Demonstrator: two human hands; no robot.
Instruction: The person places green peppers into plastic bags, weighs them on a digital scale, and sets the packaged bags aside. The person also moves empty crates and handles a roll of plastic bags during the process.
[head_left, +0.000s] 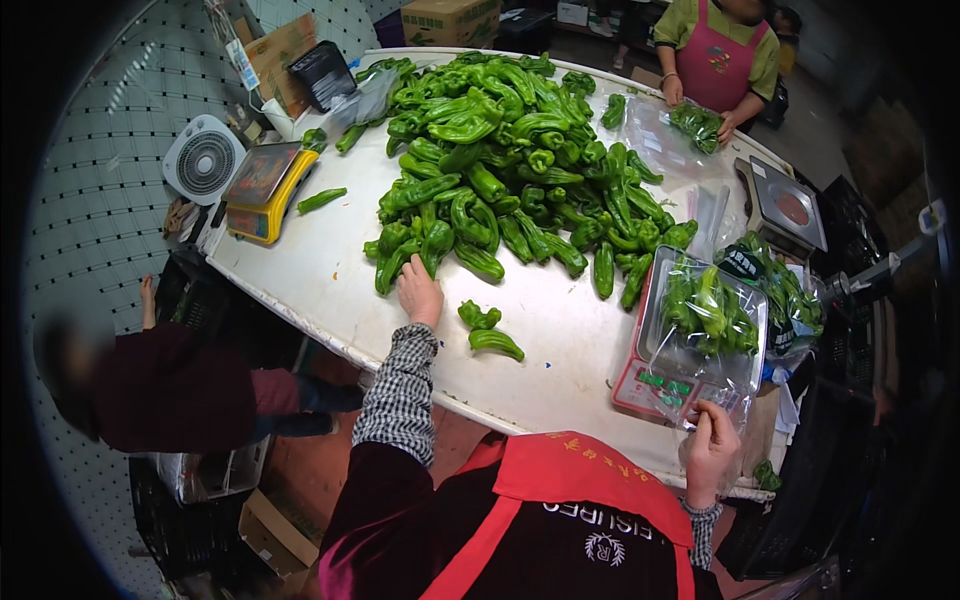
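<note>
A large heap of green peppers (510, 150) lies on a white table. My left hand (421, 294) is at the heap's near left edge, its fingertips touching a pepper (436, 244); whether they grip it I cannot tell. Two loose peppers (495, 343) lie to its right. On the right, a clear plastic bag of peppers (709, 304) rests on the metal pan of a red digital scale (634, 386). My right hand (712, 450) pinches the bag's open end between thumb and fingers, at the scale's near edge.
A yellow scale (281, 202) and a fan (204, 159) are at the left. Filled bags (784, 300) and another scale (787, 202) stand at the right. Across the table a person in a pink apron (720, 60) handles a bag of greens. Another person (172, 390) is at the lower left.
</note>
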